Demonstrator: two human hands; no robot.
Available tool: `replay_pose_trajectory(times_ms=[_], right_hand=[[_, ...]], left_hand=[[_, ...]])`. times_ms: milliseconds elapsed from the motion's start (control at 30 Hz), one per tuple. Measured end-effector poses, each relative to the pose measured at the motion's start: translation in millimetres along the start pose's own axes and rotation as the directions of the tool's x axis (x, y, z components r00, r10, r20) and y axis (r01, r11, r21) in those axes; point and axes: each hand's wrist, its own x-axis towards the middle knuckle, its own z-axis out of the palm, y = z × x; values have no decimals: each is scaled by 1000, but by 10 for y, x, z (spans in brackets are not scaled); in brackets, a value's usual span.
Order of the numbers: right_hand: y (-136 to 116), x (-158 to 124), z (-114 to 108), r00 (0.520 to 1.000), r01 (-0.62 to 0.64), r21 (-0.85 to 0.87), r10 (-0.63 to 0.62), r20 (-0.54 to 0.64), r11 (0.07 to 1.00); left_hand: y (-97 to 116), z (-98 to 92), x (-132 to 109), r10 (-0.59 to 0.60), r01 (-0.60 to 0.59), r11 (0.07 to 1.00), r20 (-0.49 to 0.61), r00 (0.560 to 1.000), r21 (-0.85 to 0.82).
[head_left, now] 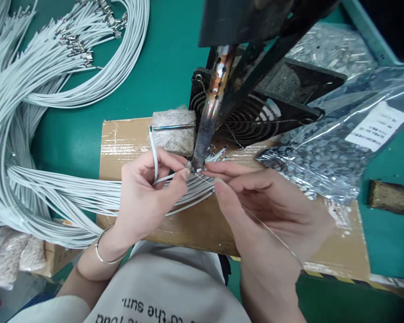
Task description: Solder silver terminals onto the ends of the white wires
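Note:
My left hand [151, 188] pinches a white cable [154, 157], whose free end curls up behind the fingers. Its thumb and fingertips meet beside the dark lower end of a soldering iron [218, 78], fixed pointing downward. On the iron's other side, my right hand [269, 202] is closed on a thin solder wire [272, 234] that trails back toward the wrist. Its outstretched fingertips come close to a tiny metal and white piece [198, 170] at the iron's end. The exact contact there is too small to make out. Several more white cables [87, 195] pass beneath my left hand.
Cardboard [195, 231] covers the green bench under my hands. Behind the iron stands a black fan [245, 119], with a plastic-wrapped block [173, 134] to its left. A bag of small metal parts [326, 157] lies right. Large cable bundles [20, 98] fill the left.

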Motion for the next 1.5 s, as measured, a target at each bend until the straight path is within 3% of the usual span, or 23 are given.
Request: replay_pose_trajectory(times_ms=[1100, 1500], right_hand=[[3, -13, 38, 998, -33, 11, 33, -45, 999], [2, -16, 37, 999, 7, -14, -8, -46, 1000]], left_hand=[[5, -9, -13, -17, 17, 1000, 21, 1000, 1], [-7, -14, -18, 17, -17, 1000, 42, 999, 5]])
